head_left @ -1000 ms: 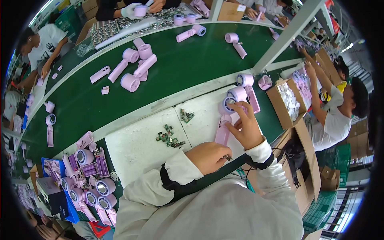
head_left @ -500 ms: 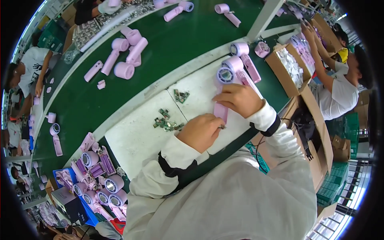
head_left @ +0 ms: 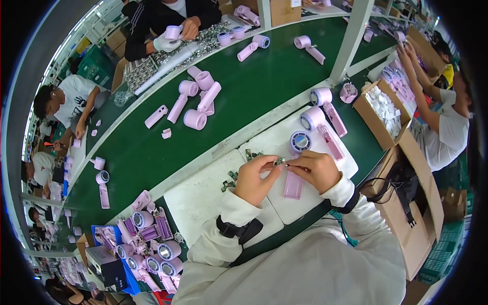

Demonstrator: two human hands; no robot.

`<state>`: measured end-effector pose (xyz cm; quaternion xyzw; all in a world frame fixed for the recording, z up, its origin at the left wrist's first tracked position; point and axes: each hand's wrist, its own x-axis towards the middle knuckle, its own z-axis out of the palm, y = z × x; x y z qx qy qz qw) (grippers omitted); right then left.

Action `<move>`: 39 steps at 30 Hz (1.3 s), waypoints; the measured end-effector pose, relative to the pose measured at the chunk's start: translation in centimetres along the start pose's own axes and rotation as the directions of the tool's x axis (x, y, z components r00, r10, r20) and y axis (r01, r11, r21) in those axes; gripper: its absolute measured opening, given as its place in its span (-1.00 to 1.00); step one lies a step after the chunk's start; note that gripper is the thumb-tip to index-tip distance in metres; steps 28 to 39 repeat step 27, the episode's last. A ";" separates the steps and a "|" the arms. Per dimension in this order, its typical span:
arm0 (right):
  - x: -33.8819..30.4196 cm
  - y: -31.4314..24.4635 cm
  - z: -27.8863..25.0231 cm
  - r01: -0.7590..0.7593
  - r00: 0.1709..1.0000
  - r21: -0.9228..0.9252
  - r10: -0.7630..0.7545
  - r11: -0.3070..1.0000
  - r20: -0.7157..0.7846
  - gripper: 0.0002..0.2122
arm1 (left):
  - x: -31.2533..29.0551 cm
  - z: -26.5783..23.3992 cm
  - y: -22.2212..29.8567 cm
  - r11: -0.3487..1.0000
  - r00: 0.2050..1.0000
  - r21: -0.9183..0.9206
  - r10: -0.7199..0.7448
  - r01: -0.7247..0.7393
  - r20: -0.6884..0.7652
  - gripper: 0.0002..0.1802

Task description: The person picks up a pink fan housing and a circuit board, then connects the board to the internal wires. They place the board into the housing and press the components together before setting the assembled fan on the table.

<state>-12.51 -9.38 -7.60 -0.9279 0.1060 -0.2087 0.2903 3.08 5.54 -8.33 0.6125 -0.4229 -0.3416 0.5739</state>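
Observation:
Between the thumb and forefinger of my left hand (head_left: 252,182) is a small green circuit board (head_left: 279,161). My right hand (head_left: 319,172) is closed in a pinch just right of that board; whatever its fingertips grip is too small to make out. Under my hands lies a pink handheld fan with a round lilac-rimmed head (head_left: 300,141) and an opened handle shell (head_left: 293,186). More small circuit boards (head_left: 230,181) lie beside my left hand, partly hidden by it. Further fans with opened handles (head_left: 330,142) rest at the right of the white work board (head_left: 203,195).
A green conveyor belt (head_left: 223,84) beyond carries several pink fans (head_left: 195,120). A crate of fan parts (head_left: 147,239) stands at the lower left. On the right are a carton of white pieces (head_left: 382,112) and a metal post (head_left: 351,43). Co-workers sit around the line.
My left hand has lifted the circuit board off the lower handle. My right hand has left the handle's upper part and come close to the left. The whole view has shifted.

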 end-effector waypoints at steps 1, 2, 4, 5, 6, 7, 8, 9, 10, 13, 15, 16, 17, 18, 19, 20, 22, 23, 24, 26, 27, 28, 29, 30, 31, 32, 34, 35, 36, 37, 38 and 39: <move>0.0 0.2 0.0 -0.006 1.000 0.006 0.006 1.000 -0.008 -0.86 | 0.2 0.2 -0.3 0.997 0.996 -0.072 0.010 -0.016 -0.084 -0.70; 0.0 0.3 0.0 0.018 1.000 0.006 -0.018 1.000 0.011 -0.87 | 0.2 0.5 -0.6 0.998 0.997 -0.066 0.006 -0.011 -0.076 -0.70; 0.1 0.7 0.0 0.064 0.997 0.006 -0.064 0.998 0.052 -0.87 | 0.1 0.9 -1.3 0.995 0.999 -0.093 -0.039 0.035 -0.033 -0.70; 0.1 0.9 -0.2 0.050 0.998 0.009 -0.050 0.999 0.048 -0.87 | 0.1 1.2 -1.4 0.992 0.998 -0.110 -0.063 0.062 -0.006 -0.70; 0.2 1.1 -0.3 0.066 0.996 0.009 -0.067 0.998 0.053 -0.86 | 0.2 1.3 -1.4 0.991 0.997 -0.110 -0.071 0.072 0.007 -0.70; 0.0 1.1 -0.4 0.075 0.995 0.009 -0.076 0.997 0.062 -0.86 | 0.2 1.4 -1.4 0.989 0.995 -0.108 -0.099 0.099 0.000 -0.70; -0.2 1.1 -0.5 0.083 0.994 0.008 -0.083 0.997 0.071 -0.86 | 0.2 1.3 -1.4 0.986 0.992 -0.106 -0.127 0.125 -0.005 -0.69; -0.3 1.1 -0.4 0.058 0.996 0.007 -0.058 0.998 0.071 -0.86 | 0.1 1.3 -1.5 0.983 0.988 -0.105 -0.153 0.152 -0.009 -0.69; -0.1 1.1 -0.3 0.082 0.995 0.007 -0.082 0.997 0.059 -0.86 | 0.0 1.2 -1.6 0.980 0.986 -0.114 -0.164 0.165 0.016 -0.69; 0.0 1.2 -0.2 0.102 0.994 0.008 -0.102 0.995 0.046 -0.86 | 0.0 0.7 -1.9 0.971 0.984 -0.176 -0.171 0.160 -0.052 -0.71; 0.0 0.9 -0.4 0.061 0.998 0.066 -0.063 0.996 0.030 -0.86 | 0.2 1.0 -1.8 0.967 0.984 -0.206 -0.167 0.151 -0.059 -0.71; -0.1 0.8 -0.5 0.046 0.999 0.096 -0.048 0.994 0.022 -0.86 | 0.3 1.2 -1.6 0.967 0.985 -0.224 -0.147 0.124 -0.089 -0.72; -0.2 0.5 -0.8 0.031 0.999 0.099 -0.034 0.995 0.035 -0.86 | 0.1 1.2 -1.4 0.965 0.983 -0.241 -0.133 0.099 -0.127 -0.72; -0.2 0.1 -1.2 -0.009 0.999 0.122 0.005 0.992 0.032 -0.87 | -0.1 1.3 -1.2 0.961 0.981 -0.251 -0.151 0.116 -0.124 -0.72; -0.3 -0.2 -1.5 -0.048 0.999 0.147 0.045 0.988 0.030 -0.87 | -0.1 1.4 -1.0 0.960 0.984 -0.258 -0.141 0.110 -0.105 -0.72; -0.3 -0.5 -1.7 -0.084 0.996 0.173 0.080 0.981 0.029 -0.87 | -0.1 1.5 -0.8 0.959 0.987 -0.264 -0.130 0.102 -0.091 -0.71; -0.6 -0.7 -1.8 -0.136 0.991 0.229 0.131 0.964 0.038 -0.87 | -0.1 1.6 -0.6 0.956 0.988 -0.275 -0.132 0.106 -0.080 -0.70; -0.6 -0.8 -1.7 -0.175 0.984 0.276 0.173 0.945 0.033 -0.87 | -0.1 1.6 -0.5 0.960 0.992 -0.269 -0.103 0.081 -0.070 -0.69; -0.7 -0.9 -1.7 -0.213 0.976 0.323 0.215 0.922 0.030 -0.87 | -0.2 1.6 -0.5 0.963 0.995 -0.263 -0.073 0.055 -0.061 -0.67; -0.7 -0.8 -1.9 -0.242 0.970 0.315 0.237 0.918 0.056 -0.86 | -0.1 1.6 -0.3 0.969 0.998 -0.244 -0.036 0.023 -0.049 -0.66; -0.7 -0.8 -2.0 -0.267 0.964 0.302 0.256 0.915 0.075 -0.85 | -0.1 1.6 -0.2 0.972 0.998 -0.233 -0.033 0.021 -0.049 -0.66; -0.7 -0.8 -2.0 -0.267 0.964 0.302 0.256 0.915 0.075 -0.85 | -0.1 1.6 -0.2 0.972 0.998 -0.233 -0.033 0.021 -0.049 -0.66; -0.7 -0.8 -2.0 -0.267 0.964 0.302 0.256 0.915 0.075 -0.85 | -0.1 1.6 -0.2 0.972 0.998 -0.233 -0.033 0.021 -0.049 -0.66; -0.7 -0.8 -2.0 -0.267 0.964 0.302 0.256 0.915 0.075 -0.85 | -0.1 1.6 -0.2 0.972 0.998 -0.233 -0.033 0.021 -0.049 -0.66; -0.7 -0.8 -2.0 -0.267 0.964 0.302 0.256 0.915 0.075 -0.85 | -0.1 1.6 -0.2 0.972 0.998 -0.233 -0.033 0.021 -0.049 -0.66; -0.7 -0.8 -2.0 -0.267 0.964 0.302 0.256 0.915 0.075 -0.85 | -0.1 1.6 -0.2 0.972 0.998 -0.233 -0.033 0.021 -0.049 -0.66; -0.7 -0.8 -2.0 -0.267 0.964 0.302 0.256 0.915 0.075 -0.85 | -0.1 1.6 -0.2 0.972 0.998 -0.233 -0.033 0.021 -0.049 -0.66; -0.7 -0.8 -2.0 -0.267 0.964 0.302 0.256 0.915 0.075 -0.85 | -0.1 1.6 -0.2 0.972 0.998 -0.233 -0.033 0.021 -0.049 -0.66; -0.7 -0.8 -2.0 -0.267 0.964 0.302 0.256 0.915 0.075 -0.85 | -0.1 1.6 -0.2 0.972 0.998 -0.233 -0.033 0.021 -0.049 -0.66; -0.7 -0.8 -2.0 -0.267 0.964 0.302 0.256 0.915 0.075 -0.85 | -0.1 1.6 -0.2 0.972 0.998 -0.233 -0.033 0.021 -0.049 -0.66; -0.7 -0.8 -2.0 -0.267 0.964 0.302 0.256 0.915 0.075 -0.85 | -0.1 1.6 -0.2 0.972 0.998 -0.233 -0.033 0.021 -0.049 -0.66; -0.7 -0.8 -2.0 -0.267 0.964 0.302 0.256 0.915 0.075 -0.85 | -0.1 1.6 -0.2 0.972 0.998 -0.233 -0.033 0.021 -0.049 -0.66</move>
